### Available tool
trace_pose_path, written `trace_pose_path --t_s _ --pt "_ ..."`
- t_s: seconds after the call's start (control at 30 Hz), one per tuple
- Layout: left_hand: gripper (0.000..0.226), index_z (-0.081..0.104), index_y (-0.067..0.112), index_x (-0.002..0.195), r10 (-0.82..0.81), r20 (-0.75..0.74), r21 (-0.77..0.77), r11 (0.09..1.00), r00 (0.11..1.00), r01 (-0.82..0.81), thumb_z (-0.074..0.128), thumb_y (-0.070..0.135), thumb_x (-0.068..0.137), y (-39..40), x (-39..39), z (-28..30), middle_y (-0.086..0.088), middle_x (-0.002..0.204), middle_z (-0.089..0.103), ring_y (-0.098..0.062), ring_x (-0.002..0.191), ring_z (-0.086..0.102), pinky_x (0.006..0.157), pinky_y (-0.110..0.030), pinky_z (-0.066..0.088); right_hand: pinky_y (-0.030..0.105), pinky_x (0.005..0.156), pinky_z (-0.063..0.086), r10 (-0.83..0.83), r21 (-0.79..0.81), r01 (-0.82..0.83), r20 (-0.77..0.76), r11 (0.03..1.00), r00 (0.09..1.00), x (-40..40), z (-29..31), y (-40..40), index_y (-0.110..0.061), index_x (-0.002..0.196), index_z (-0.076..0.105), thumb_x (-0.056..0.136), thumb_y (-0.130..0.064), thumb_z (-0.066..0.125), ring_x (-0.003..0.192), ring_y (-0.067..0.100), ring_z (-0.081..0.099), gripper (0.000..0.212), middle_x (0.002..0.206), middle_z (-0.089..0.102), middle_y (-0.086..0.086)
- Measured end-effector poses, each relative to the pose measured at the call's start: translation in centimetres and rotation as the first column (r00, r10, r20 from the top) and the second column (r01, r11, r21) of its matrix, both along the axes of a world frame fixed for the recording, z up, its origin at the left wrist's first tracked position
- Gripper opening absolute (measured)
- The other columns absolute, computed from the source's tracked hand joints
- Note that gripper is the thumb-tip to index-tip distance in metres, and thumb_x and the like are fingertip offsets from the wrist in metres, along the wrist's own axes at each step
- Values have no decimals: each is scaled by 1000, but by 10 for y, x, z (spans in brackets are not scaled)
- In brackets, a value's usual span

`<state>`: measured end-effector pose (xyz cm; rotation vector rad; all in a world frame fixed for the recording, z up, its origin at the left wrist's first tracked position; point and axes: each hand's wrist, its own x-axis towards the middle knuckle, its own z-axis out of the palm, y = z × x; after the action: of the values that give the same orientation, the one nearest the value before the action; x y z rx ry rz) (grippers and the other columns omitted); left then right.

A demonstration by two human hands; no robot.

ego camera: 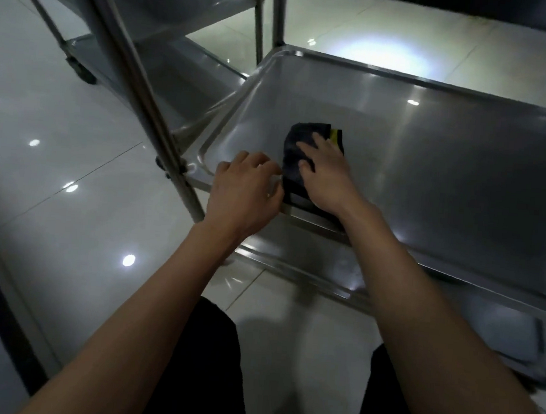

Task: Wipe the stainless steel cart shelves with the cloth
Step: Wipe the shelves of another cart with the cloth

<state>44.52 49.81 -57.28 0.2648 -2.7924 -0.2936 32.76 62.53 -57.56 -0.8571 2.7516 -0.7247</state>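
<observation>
Dark cloth [297, 150] (centre frame) lies under the flat right hand [326, 175]; left hand [243, 188], fingers curled, holds nothing; unpinched, it may bunch at the shelf [433, 147] rim

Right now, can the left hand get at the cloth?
Probably yes. The left hand sits right beside the cloth on the shelf, nothing between them. The right hand presses on most of it, leaving the near left edge free.
</observation>
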Motion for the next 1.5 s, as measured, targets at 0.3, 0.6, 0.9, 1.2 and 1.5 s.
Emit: trace_pose_path --t_s 0.3,0.6,0.9,1.2,1.5 --pt "36 71 20 112 -165 87 37 986 982 162 50 36 87 77 -60 11 -3 119 66 -32 112 56 87 -44 47 32 121 10 -195 -15 196 23 981 980 -15 2 123 -21 153 34 107 -26 36 152 27 10 46 165 13 6" --pt "39 70 15 86 -245 150 -35 967 958 253 39 39 85 134 -85 0 -9 97 65 -34 94 60 72 -43 54 32 122 11 -382 -12 382 -2 924 924 -18 1 223 -19 150 41 106 -23 40 151 27 13 45 164 18 7" --pt "36 73 22 96 -320 152 83 947 935 311 45 41 84 121 -82 2 0 106 67 -29 101 62 79 -43 54 36 123 13 -372 54 376 -64 925 926 -28 0 203 -18 151 39 106 -24 38 150 31 15 45 164 19 10" --pt "29 74 21 114 -2 119 -7 1000 993 3 58 33 93 24 -51 11 -3 122 66 -31 114 55 90 -47 45 36 122 13 -239 56 243 -66 968 969 -41 0 116 -21 152 37 106 -25 37 151 31 13 46 165 17 7" --pt "30 76 32 97 65 106 -27 998 992 -63 47 37 93 -48 -8 0 8 107 70 -24 95 64 82 -46 54 36 123 9 -8 72 11 -42 997 999 -44 -1 -19 -24 154 31 107 -28 29 152 28 9 47 166 12 5"
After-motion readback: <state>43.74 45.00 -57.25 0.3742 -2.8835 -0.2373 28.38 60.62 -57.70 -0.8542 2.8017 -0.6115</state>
